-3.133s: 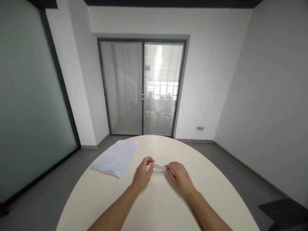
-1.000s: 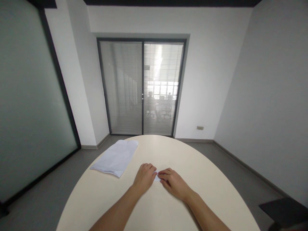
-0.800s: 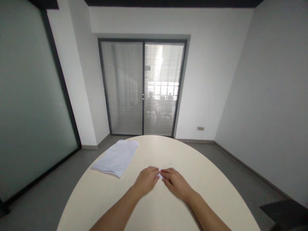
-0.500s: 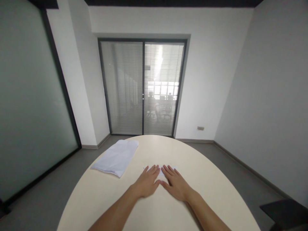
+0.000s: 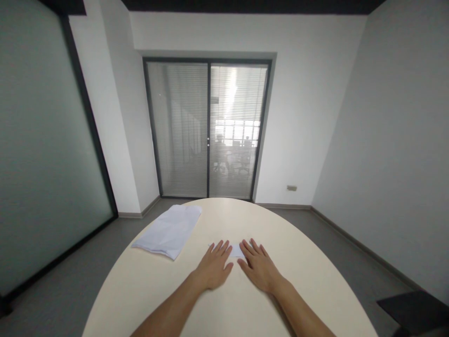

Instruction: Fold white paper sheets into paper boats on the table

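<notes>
Pressing hands: our left hand (image 5: pixel 213 267) and right hand (image 5: pixel 258 267) lie flat, fingers spread, gripping nothing.
Paper slip (image 5: pixel 235 251): beneath our fingertips, seemingly folded.
Sheets (image 5: pixel 168 230): left, well apart.

Small white paper (image 5: pixel 235 251) mostly hidden under left hand (image 5: pixel 213 269) & right hand (image 5: pixel 261 270); shape can't tell. Bench (image 5: pixel 301 281) near edge cut by btm of pic. Dark obj (image 5: pixel 414 309) near right cut off, unidentifiable.

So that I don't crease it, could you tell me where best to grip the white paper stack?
Probably at the near corner of the paper stack, coming from the left hand side: it lies flat on the table, and that corner points toward you.
</notes>
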Motion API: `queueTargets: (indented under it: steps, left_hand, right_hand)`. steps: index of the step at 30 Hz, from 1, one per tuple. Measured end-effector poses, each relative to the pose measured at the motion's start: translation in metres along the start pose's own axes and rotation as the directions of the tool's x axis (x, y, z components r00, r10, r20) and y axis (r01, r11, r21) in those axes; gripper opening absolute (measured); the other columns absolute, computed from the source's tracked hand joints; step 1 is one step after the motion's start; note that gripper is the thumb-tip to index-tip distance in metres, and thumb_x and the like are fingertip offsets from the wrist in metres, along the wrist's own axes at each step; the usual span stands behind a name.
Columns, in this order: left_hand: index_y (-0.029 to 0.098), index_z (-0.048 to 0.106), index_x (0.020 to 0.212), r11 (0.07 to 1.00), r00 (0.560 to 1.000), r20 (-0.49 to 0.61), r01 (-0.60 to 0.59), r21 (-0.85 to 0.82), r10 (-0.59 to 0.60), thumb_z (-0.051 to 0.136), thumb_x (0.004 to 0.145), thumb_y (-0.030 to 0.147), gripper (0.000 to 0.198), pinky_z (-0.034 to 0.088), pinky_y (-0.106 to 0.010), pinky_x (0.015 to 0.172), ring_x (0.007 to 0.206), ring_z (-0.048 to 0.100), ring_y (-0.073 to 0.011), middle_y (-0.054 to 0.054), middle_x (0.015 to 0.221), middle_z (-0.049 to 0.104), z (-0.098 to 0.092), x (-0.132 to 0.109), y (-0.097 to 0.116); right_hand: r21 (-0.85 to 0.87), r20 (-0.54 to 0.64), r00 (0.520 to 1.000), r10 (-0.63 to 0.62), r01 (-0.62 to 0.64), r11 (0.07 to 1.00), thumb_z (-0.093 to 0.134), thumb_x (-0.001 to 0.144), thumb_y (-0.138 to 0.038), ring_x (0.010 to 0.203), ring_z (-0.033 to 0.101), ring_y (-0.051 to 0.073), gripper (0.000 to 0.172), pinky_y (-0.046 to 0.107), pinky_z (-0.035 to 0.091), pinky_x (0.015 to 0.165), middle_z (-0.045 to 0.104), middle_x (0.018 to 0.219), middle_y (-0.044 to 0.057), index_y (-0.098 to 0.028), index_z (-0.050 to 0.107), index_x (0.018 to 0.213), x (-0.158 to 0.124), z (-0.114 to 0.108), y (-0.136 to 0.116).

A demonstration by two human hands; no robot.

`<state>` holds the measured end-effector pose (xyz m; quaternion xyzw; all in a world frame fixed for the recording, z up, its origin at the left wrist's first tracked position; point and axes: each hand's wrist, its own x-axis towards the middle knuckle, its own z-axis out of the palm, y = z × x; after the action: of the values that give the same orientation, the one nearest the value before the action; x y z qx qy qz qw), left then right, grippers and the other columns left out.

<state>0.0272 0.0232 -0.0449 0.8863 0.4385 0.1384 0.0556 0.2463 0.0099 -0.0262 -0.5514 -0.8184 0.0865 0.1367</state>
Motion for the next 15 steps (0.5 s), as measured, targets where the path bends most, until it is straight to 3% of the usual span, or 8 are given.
queueTargets:
  steps: [4,8,15]
  left_hand:
    - [0.024,0.035,0.148,0.998,0.999,-0.014,-0.047,-0.043,0.047,0.034,0.100,0.037,0.050,0.022,-0.047,0.116,0.144,0.027,-0.0230,-0.007,0.155,0.034,-0.007,0.001,-0.003]
    - [0.024,0.045,0.142,0.996,0.997,-0.067,-0.034,-0.081,0.029,0.040,0.097,0.031,0.045,0.027,-0.047,0.114,0.139,0.037,-0.0226,-0.007,0.149,0.043,-0.010,0.005,-0.002]
    - [0.023,0.056,0.131,0.995,0.992,-0.127,-0.023,-0.092,0.011,0.043,0.097,0.025,0.037,0.035,-0.044,0.110,0.130,0.048,-0.0222,-0.006,0.138,0.056,-0.009,0.009,0.002]
  right_hand:
    - [0.072,0.030,0.990,-0.140,0.137,0.988,0.037,0.098,-0.043,0.146,0.022,0.028,0.053,0.055,0.019,0.118,0.033,0.156,0.005,-0.028,0.035,0.149,0.002,-0.005,-0.004]
    - [0.102,-0.003,0.986,-0.167,0.167,0.981,0.039,0.098,-0.037,0.141,0.034,0.027,0.049,0.048,0.028,0.116,0.045,0.148,0.008,-0.022,0.045,0.144,0.005,-0.009,-0.009]
    - [0.115,-0.043,0.982,-0.185,0.188,0.975,0.041,0.098,-0.036,0.137,0.042,0.025,0.044,0.045,0.034,0.114,0.053,0.142,0.007,-0.023,0.052,0.138,0.004,-0.012,-0.005]
